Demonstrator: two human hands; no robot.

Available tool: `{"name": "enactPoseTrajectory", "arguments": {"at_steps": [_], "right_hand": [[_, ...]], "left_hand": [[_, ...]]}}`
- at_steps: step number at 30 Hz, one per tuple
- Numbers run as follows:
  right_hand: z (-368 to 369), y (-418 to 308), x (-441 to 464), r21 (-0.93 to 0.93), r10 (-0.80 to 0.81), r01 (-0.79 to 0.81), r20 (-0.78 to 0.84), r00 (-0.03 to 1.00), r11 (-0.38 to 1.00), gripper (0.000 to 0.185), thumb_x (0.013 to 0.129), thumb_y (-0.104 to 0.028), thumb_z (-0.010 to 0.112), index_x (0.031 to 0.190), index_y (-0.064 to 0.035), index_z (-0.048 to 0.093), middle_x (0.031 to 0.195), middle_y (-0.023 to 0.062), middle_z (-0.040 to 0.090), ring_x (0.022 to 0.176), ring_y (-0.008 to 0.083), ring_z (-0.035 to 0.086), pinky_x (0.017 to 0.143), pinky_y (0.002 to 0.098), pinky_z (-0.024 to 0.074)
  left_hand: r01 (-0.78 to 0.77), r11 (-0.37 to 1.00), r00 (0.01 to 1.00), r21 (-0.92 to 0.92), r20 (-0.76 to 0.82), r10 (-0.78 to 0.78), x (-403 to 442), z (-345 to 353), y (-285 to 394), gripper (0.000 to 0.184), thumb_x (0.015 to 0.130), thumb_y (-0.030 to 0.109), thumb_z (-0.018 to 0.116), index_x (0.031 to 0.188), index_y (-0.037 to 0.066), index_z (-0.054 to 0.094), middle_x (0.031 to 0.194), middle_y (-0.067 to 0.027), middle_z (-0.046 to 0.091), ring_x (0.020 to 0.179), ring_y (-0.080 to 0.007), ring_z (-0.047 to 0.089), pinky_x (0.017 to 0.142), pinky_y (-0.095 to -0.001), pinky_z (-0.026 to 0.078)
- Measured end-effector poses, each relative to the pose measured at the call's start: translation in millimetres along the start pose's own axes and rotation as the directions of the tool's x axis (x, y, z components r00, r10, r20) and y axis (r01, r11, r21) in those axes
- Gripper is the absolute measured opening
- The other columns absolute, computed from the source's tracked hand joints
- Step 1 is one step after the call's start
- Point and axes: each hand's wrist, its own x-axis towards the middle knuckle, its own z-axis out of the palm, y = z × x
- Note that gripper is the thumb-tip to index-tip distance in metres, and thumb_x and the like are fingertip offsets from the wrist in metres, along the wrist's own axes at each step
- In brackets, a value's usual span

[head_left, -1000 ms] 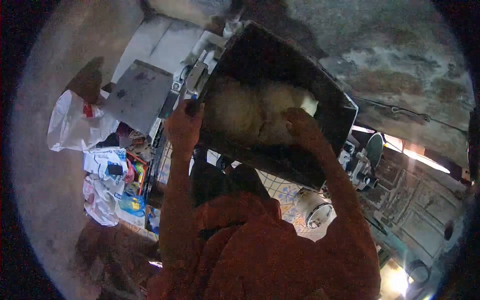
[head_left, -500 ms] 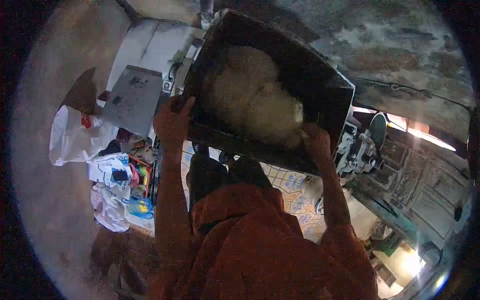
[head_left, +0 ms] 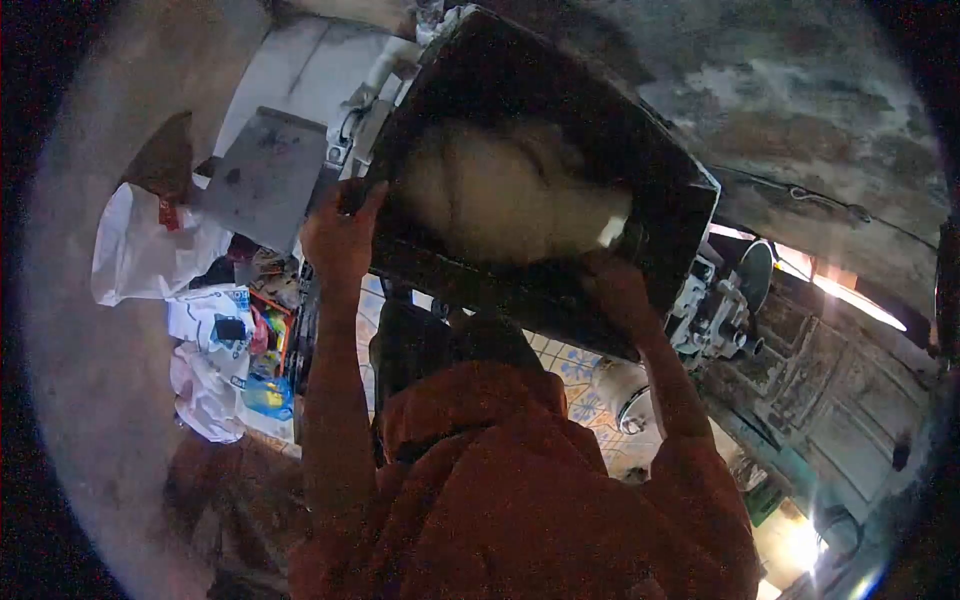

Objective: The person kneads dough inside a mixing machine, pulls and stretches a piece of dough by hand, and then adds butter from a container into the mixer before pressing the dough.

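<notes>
A large pale mass, blurred and looking like dough [head_left: 490, 190], lies in a dark, deep trough [head_left: 660, 160] in front of me. At the trough's near left corner is my left hand [head_left: 340, 235], its thumb and fingers around the rim. My right hand [head_left: 618, 290] is low at the near right side of the trough, just below the mass, fingers curled; whether they grip anything is too dark to make out. Beside the mass, above my right hand, shows a small bright white patch [head_left: 612, 231].
A grey metal plate [head_left: 265, 170] sits left of the trough, with white plastic bags [head_left: 150, 250] beyond it. Metal machine parts [head_left: 715, 320] stand at the right. A white bucket [head_left: 625, 395] is on the patterned tile floor [head_left: 565, 365].
The pale mass has shifted and changed shape within the trough. My right hand has moved from the mass down toward the near side. My left hand stays at the left rim.
</notes>
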Motion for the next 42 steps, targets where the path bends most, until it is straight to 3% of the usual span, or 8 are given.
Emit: {"name": "enactPoseTrajectory", "arguments": {"at_steps": [5,11,13,17,20,25,31,42], "right_hand": [[40,-20,29,-0.196,-0.3,0.344,0.222,0.928,0.918,0.026,0.086,-0.022,0.06,0.108,-0.0087,0.065,0.117,0.0157,0.062,0.102,0.0364,0.061,0.086,0.0458,0.0504],[70,-59,120,-0.377,-0.634,0.584,-0.013,0.773,0.719,0.033,0.09,-0.03,0.054,0.112,-0.0077,0.064,0.119,0.0151,0.061,0.104,0.0333,0.061,0.094,0.0457,0.0462],[32,-81,132,-0.342,-0.281,0.437,0.42,0.863,0.832,0.033,0.086,-0.027,0.06,0.112,-0.0081,0.064,0.116,0.014,0.063,0.105,0.0315,0.061,0.095,0.0448,0.0459],[-7,-41,144,-0.391,-0.576,0.556,0.078,0.814,0.734,0.034,0.078,-0.019,0.07,0.109,-0.007,0.065,0.108,0.0138,0.065,0.103,0.0302,0.061,0.095,0.043,0.0466],[-40,-30,126,-0.436,-0.295,0.447,0.374,0.879,0.781,0.042,0.07,-0.01,0.077,0.11,-0.0067,0.065,0.11,0.0146,0.064,0.104,0.0296,0.061,0.096,0.0413,0.0466],[-47,-23,56,0.017,-0.264,0.289,-0.353,0.897,0.957,0.044,0.073,-0.009,0.076,0.114,-0.0053,0.062,0.117,0.0137,0.062,0.111,0.0304,0.058,0.098,0.0385,0.0456],[-58,19,-13,0.484,0.31,-0.147,-0.275,0.91,0.863,0.03,0.085,-0.021,0.066,0.111,-0.0043,0.065,0.112,0.0135,0.065,0.106,0.0264,0.063,0.088,0.036,0.0505],[2,13,-5,0.192,0.132,-0.088,-0.229,0.965,0.977,0.021,0.087,-0.021,0.063,0.101,-0.0055,0.066,0.095,0.0156,0.067,0.086,0.0334,0.066,0.075,0.0415,0.0525]], "left_hand": [[0.057,0.997,0.998,0.049,0.021,-0.058,0,-8,9,0.04,0.077,0.044,0.073,0.096,0.009,0.072,0.085,-0.0123,0.071,0.081,-0.0327,0.069,0.073,-0.0418,0.052],[0.039,0.996,0.999,-0.086,0.01,-0.038,4,0,-3,0.04,0.077,0.044,0.073,0.096,0.009,0.072,0.086,-0.0115,0.071,0.08,-0.0321,0.069,0.072,-0.0414,0.052],[-0.003,1.0,1.0,-0.026,-0.007,0.003,0,2,-6,0.038,0.078,0.044,0.071,0.096,0.01,0.072,0.087,-0.0112,0.071,0.08,-0.0319,0.069,0.071,-0.0418,0.053],[0.059,0.998,0.998,0.02,0.036,-0.059,2,-3,3,0.037,0.08,0.047,0.068,0.094,0.013,0.072,0.087,-0.0104,0.071,0.079,-0.0312,0.069,0.069,-0.0424,0.053],[0.006,1.0,0.999,0.022,0.048,-0.007,0,-5,-2,0.04,0.079,0.049,0.068,0.095,0.013,0.071,0.085,-0.0097,0.071,0.078,-0.0315,0.069,0.068,-0.0426,0.053],[-0.04,0.996,0.999,0.08,0.015,0.039,0,2,-5,0.038,0.08,0.045,0.069,0.096,0.011,0.071,0.087,-0.0108,0.071,0.079,-0.0302,0.069,0.071,-0.0409,0.053],[-0.013,0.999,0.997,-0.049,0.072,0.016,1,-4,0,0.037,0.081,0.042,0.07,0.099,0.01,0.071,0.091,-0.0121,0.071,0.08,-0.0318,0.069,0.074,-0.0412,0.052],[-0.042,0.992,0.998,0.12,0.046,0.037,5,7,-12,0.04,0.08,0.046,0.068,0.1,0.011,0.07,0.094,-0.0137,0.07,0.088,-0.0353,0.067,0.077,-0.0456,0.051]]}}
